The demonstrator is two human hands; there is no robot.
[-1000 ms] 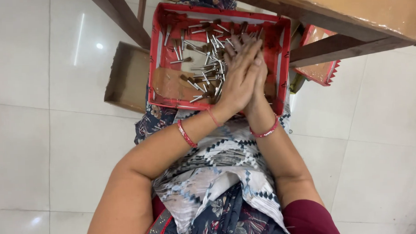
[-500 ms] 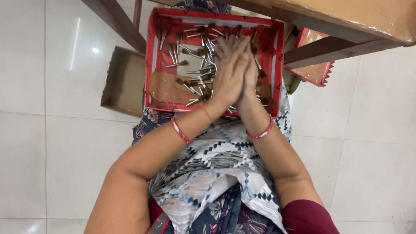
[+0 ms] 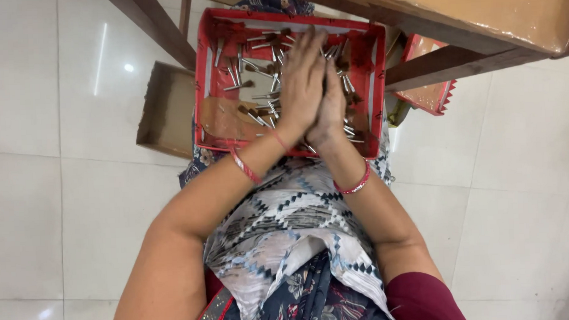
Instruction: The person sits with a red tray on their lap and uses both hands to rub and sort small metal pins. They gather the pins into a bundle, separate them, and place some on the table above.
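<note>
Pressed hands over red tray

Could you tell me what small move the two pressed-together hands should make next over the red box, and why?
Probably part the palms slightly, low over the red box. The left hand and right hand are pressed flat together above the loose small brushes, and whatever lies between them is hidden, so it would likely drop back among the brushes rather than onto the lap.

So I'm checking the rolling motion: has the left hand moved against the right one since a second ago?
Yes. The left hand has slid forward along the right hand, its fingertips now nearer the far wall of the red tray.
</note>
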